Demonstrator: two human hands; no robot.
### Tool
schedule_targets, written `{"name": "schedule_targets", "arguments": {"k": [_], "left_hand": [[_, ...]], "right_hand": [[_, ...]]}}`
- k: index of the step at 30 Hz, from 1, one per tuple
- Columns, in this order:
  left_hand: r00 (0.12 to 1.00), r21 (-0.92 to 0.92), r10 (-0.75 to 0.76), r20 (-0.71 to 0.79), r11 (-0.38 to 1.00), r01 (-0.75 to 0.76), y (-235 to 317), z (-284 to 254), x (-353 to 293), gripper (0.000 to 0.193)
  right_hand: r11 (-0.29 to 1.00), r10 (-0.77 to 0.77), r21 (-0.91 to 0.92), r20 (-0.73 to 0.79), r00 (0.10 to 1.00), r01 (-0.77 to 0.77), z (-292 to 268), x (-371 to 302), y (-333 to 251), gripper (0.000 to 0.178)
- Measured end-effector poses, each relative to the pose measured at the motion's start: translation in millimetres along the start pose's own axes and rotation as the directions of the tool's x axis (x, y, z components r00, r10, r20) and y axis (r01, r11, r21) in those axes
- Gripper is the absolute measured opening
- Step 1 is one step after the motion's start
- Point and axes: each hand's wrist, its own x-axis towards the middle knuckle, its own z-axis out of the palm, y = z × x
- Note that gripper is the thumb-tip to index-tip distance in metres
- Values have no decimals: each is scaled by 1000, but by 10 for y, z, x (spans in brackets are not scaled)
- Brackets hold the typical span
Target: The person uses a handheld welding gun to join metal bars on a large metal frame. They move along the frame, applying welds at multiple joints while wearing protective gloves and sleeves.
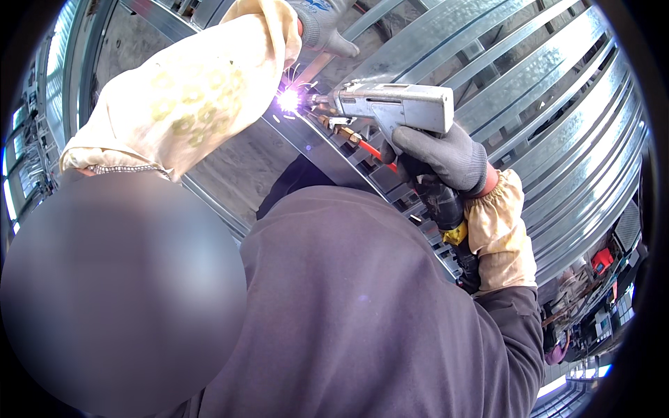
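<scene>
My right hand [446, 157], in a grey glove, is closed round the handle of a silver welding gun [401, 103]. The gun's nozzle points left, at a bright violet-white spark [289, 99] on a metal frame beam [327, 157]. Below the gun, an orange hose [373, 148] with brass fittings runs beside the handle, and a black cable [442, 202] with yellow tape hangs under my hand. My left hand [320, 28], also grey-gloved, is at the top edge above the spark. One digit of it stretches out to the right; the rest is cut off or hidden by the cream sleeve [202, 83].
Several long shiny metal profiles [557, 83] lie side by side across the right. A grey floor [237, 167] shows through the frame at left. Clutter with a red object [603, 261] is at the far right. A blurred round patch covers the lower left.
</scene>
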Motion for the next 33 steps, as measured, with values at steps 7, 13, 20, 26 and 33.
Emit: {"name": "schedule_targets", "arguments": {"k": [7, 13, 20, 26, 33], "left_hand": [[999, 0, -25, 34, 1000, 25, 21, -3, 103, 130], [984, 17, -144, 107, 990, 143, 77, -38, 91, 130], [969, -126, -183, 164, 971, 204, 663, -158, 33, 120], [904, 12, -265, 336, 961, 277, 1297, -440, 1, 127], [996, 127, -58, -62, 990, 66, 1098, 229, -36, 138]], "right_hand": [[999, -20, -27, -20, 1000, 20, 0, -62, 45, 42], [997, -43, 66, -76, 996, 48, 29, -375, 40, 46], [999, 42, 16, -170, 985, -40, 8, -720, 147, 45], [994, -79, 62, -118, 990, 87, -18, -801, 339, 43], [995, -94, -17, -51, 994, 94, -131, -716, 429, 41]]}}
